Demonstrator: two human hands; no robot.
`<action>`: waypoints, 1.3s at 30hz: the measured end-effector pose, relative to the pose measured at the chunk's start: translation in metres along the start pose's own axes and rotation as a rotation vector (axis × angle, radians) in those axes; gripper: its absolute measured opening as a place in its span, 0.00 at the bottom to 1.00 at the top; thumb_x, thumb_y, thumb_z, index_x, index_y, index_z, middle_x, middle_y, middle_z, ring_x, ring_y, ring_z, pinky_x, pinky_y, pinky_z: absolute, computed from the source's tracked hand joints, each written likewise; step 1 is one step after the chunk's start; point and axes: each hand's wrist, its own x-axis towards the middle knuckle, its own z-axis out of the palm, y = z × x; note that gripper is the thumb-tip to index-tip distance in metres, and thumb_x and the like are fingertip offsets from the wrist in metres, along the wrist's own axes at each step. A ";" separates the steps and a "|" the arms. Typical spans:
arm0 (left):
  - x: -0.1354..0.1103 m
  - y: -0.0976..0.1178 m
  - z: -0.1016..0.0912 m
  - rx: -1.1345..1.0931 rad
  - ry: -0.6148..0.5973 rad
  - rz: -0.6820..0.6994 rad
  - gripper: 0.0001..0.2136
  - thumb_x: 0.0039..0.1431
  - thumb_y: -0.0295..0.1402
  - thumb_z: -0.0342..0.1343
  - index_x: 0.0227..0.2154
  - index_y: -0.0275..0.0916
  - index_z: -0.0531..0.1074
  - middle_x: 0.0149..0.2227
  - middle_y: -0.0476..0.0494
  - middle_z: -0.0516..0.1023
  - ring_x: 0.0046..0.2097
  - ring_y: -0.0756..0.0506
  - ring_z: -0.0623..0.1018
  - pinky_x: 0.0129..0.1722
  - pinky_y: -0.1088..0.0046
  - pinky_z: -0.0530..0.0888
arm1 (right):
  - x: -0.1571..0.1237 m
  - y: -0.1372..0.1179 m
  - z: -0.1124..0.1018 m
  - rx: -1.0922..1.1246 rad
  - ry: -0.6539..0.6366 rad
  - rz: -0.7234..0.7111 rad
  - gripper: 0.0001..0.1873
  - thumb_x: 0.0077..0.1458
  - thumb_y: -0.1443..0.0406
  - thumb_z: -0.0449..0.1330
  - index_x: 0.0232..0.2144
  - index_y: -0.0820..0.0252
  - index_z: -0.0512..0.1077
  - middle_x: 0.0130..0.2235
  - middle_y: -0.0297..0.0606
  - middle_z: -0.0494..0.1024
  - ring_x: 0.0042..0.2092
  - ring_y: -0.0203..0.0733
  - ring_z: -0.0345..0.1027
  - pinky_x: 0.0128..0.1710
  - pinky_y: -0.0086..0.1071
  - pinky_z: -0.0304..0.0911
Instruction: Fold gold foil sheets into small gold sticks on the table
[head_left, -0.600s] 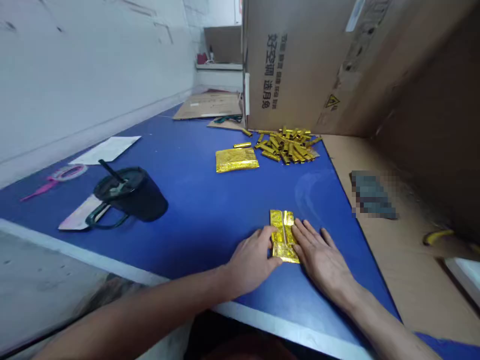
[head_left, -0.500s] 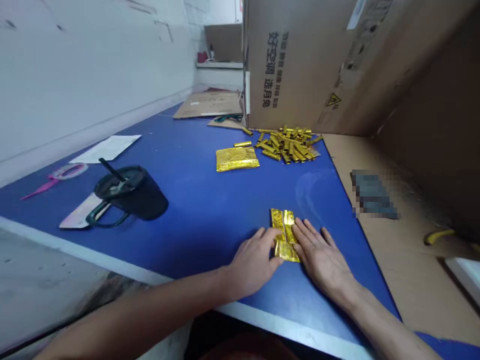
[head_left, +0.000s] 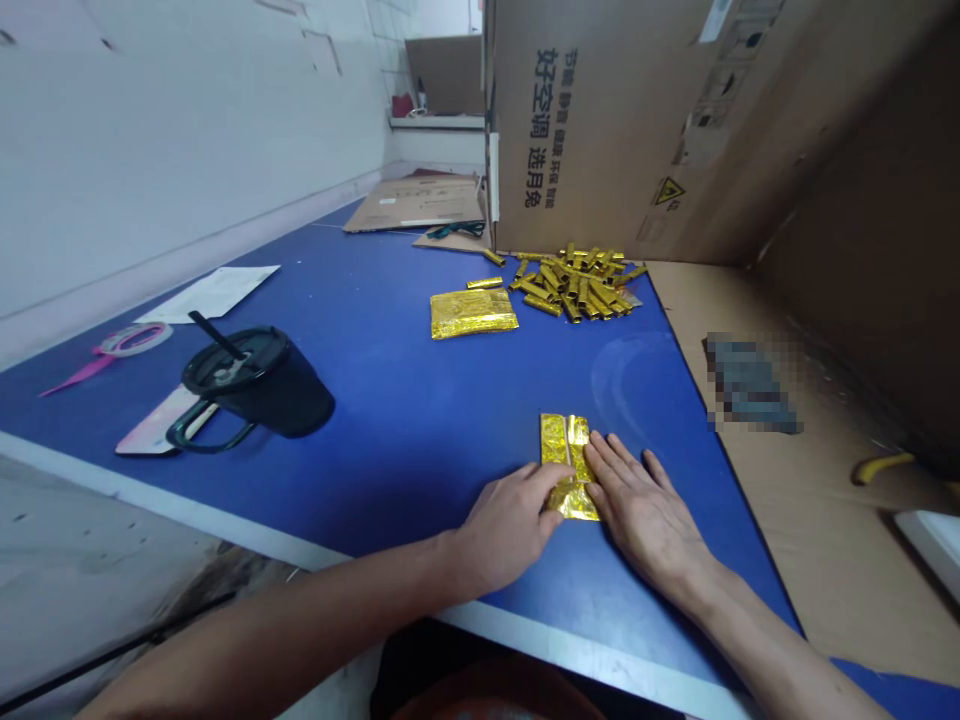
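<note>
A partly folded sheet of gold foil paper lies flat on the blue table near its front edge. A pale seam runs down its upper part, and its lower flap is folded across. My left hand is closed on the flap's left corner, with the thumb at the lower edge and the fingers bent over the top. Flat along the right side of the sheet, my right hand has its fingers stretched out and presses the paper down. Part of the foil is hidden under both hands.
Behind lie a stack of gold foil sheets and a heap of small rolled or folded gold foil pieces. A dark lidded mug with a straw stands at left, near papers. A large cardboard box borders the back.
My left fingertips have slid slightly to the right over the foil paper, whose lower left corner looks more bent. My right hand stays in place. The view has shifted a little.
</note>
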 end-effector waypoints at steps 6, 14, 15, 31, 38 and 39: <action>0.000 0.003 -0.001 0.153 -0.028 0.018 0.19 0.52 0.29 0.48 0.48 0.45 0.56 0.43 0.47 0.67 0.41 0.46 0.70 0.40 0.68 0.67 | 0.000 -0.001 -0.001 0.000 0.007 0.001 0.23 0.55 0.63 0.41 0.52 0.64 0.56 0.56 0.40 0.54 0.57 0.45 0.45 0.53 0.50 0.44; 0.002 0.004 -0.002 0.371 -0.104 0.044 0.14 0.55 0.28 0.42 0.46 0.41 0.56 0.37 0.45 0.69 0.36 0.45 0.72 0.33 0.68 0.68 | -0.001 0.000 0.001 0.032 0.018 -0.004 0.23 0.55 0.63 0.41 0.52 0.64 0.57 0.56 0.41 0.54 0.57 0.45 0.44 0.53 0.50 0.43; 0.003 0.005 -0.002 0.389 -0.110 0.046 0.13 0.55 0.28 0.41 0.45 0.40 0.56 0.36 0.45 0.69 0.35 0.45 0.72 0.32 0.68 0.69 | -0.001 0.000 0.001 0.031 0.017 -0.004 0.23 0.55 0.64 0.41 0.52 0.64 0.57 0.56 0.41 0.54 0.57 0.45 0.44 0.53 0.50 0.43; -0.001 0.002 -0.003 0.574 0.004 0.278 0.11 0.59 0.28 0.39 0.41 0.41 0.62 0.41 0.43 0.67 0.43 0.44 0.66 0.39 0.65 0.63 | 0.000 0.001 0.002 0.030 0.043 -0.004 0.23 0.54 0.64 0.42 0.51 0.65 0.59 0.55 0.43 0.57 0.56 0.45 0.47 0.52 0.49 0.44; -0.013 -0.006 -0.005 0.562 -0.068 0.420 0.13 0.58 0.31 0.42 0.45 0.38 0.61 0.48 0.45 0.66 0.51 0.43 0.60 0.51 0.57 0.51 | -0.002 0.001 0.001 0.025 0.050 -0.004 0.22 0.55 0.64 0.42 0.51 0.63 0.59 0.55 0.41 0.57 0.56 0.44 0.47 0.52 0.48 0.45; -0.015 -0.006 -0.006 0.556 -0.076 0.402 0.15 0.57 0.35 0.43 0.47 0.39 0.60 0.50 0.45 0.64 0.52 0.42 0.58 0.51 0.55 0.49 | -0.002 0.001 0.001 0.027 0.051 -0.005 0.22 0.55 0.64 0.42 0.51 0.62 0.59 0.55 0.41 0.57 0.56 0.44 0.47 0.53 0.48 0.45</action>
